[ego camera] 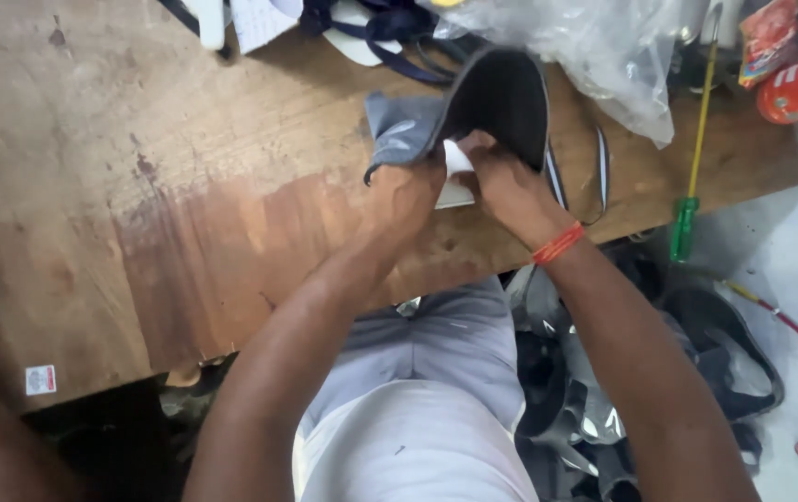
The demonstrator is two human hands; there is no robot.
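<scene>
Both my hands hold a dark grey sandal sole [501, 98] above the far edge of a worn wooden table [185, 214]. My left hand [405, 191] grips a grey fabric upper piece [399, 130] attached at the sole's left side. My right hand [501, 181], with an orange thread on its wrist, pinches the sole's lower edge. A white paper piece [457, 181] shows between the two hands.
A crumpled clear plastic bag [594, 46] lies at the back right. A green-handled screwdriver [692, 177] hangs over the table's right edge. Red snack packets [794, 65] sit at the far right. Dark straps and sandal parts [622, 400] pile on the floor.
</scene>
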